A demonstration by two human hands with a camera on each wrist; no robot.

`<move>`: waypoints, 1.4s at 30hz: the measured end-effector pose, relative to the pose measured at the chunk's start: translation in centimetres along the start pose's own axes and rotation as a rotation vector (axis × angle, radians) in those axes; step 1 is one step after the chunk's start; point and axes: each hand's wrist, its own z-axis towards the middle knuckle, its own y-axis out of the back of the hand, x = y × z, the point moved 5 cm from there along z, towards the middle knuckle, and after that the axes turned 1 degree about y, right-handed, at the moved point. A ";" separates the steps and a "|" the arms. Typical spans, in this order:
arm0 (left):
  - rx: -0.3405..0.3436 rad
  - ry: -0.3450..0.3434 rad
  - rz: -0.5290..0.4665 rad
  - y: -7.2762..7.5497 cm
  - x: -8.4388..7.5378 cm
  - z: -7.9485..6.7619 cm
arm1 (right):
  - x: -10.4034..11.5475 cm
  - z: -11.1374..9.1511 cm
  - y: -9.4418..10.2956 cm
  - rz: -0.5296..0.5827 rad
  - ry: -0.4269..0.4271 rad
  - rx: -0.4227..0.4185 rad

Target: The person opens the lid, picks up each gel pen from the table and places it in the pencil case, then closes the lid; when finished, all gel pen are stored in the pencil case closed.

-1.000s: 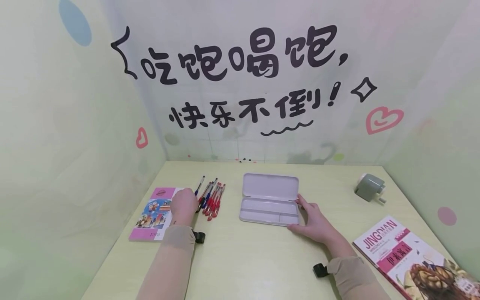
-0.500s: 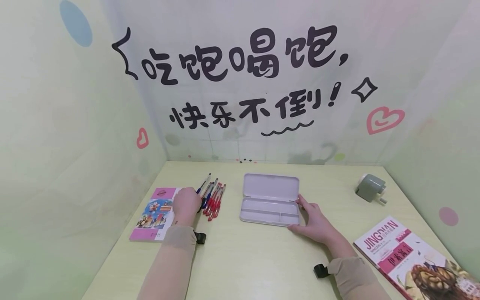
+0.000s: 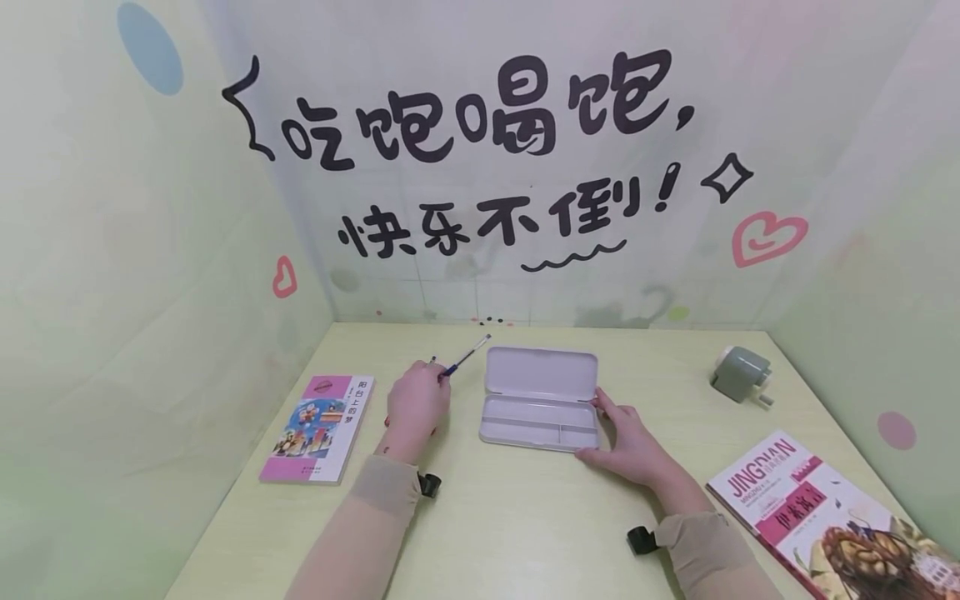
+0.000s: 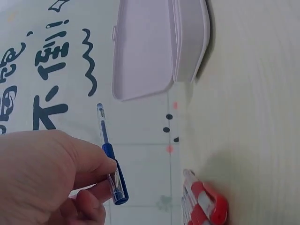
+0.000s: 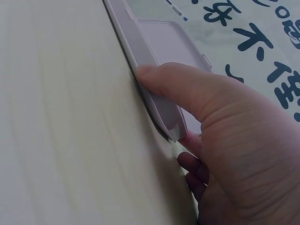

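My left hand [image 3: 418, 406] pinches a blue pen [image 4: 108, 145] between thumb and fingers, its clear end pointing up and away. In the head view, that hand hides most of the pen pile on the table; red pens [image 4: 204, 206] from it show low in the left wrist view. A pale lilac pencil case [image 3: 517, 411] lies with its lid raised and its divided tray bare. My right hand [image 3: 633, 446] holds the case's right end, thumb [image 5: 150, 75] at the front edge and fingers round behind the end.
A pink book [image 3: 311, 429] lies at the left of the table. At the back right stands a grey-green pencil sharpener [image 3: 738, 375] with a crank. Another book [image 3: 817, 508] lies at the front right. Printed walls enclose the table on three sides.
My left hand has moved right, from beside the pink book to over the pen pile, lifting the blue pen toward the case. The right hand and case have stayed put.
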 end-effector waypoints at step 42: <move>0.154 -0.375 -0.052 -6.1 -6.4 -3.8 | 0.0 0.0 -0.2 -0.023 -0.012 -0.001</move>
